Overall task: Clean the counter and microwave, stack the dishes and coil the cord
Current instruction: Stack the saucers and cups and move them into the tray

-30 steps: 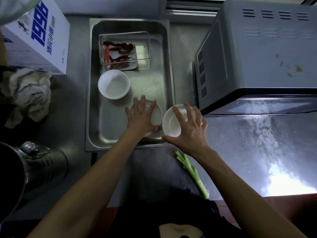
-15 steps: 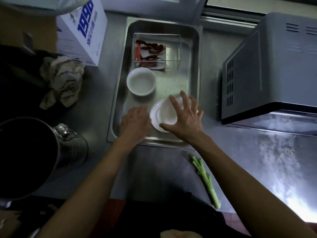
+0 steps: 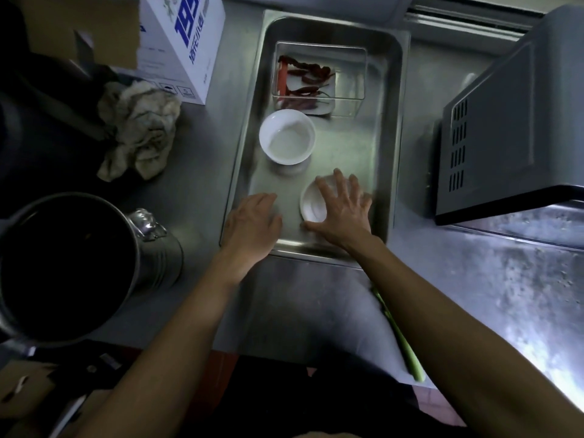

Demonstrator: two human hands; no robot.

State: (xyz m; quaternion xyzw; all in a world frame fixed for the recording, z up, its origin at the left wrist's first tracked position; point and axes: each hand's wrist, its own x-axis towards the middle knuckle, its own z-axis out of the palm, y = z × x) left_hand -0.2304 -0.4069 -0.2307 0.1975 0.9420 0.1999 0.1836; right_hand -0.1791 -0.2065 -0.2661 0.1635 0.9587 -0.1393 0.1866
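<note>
A steel tray [image 3: 390, 128] lies on the counter. In its near right corner sit small white dishes [image 3: 311, 206], and my right hand [image 3: 343, 213] rests spread over them, fingers gripping the top one. My left hand [image 3: 252, 226] lies at the tray's near left edge, fingers curled, holding nothing I can see. A white bowl [image 3: 287, 140] stands in the tray's middle. Behind it a clear box [image 3: 354, 74] holds dried red chillies. The grey microwave [image 3: 512, 121] stands to the right.
A crumpled rag [image 3: 142, 128] and a white cardboard box [image 3: 186, 42] lie at the left. A big steel pot [image 3: 63, 263] stands at the near left. A green onion stalk [image 3: 401, 339] lies near the counter's front edge. Specks cover the counter at the right.
My right hand brought its white bowl left into the tray and set it on the small dish. My left hand came off that dish and slid to the tray's near left edge.
</note>
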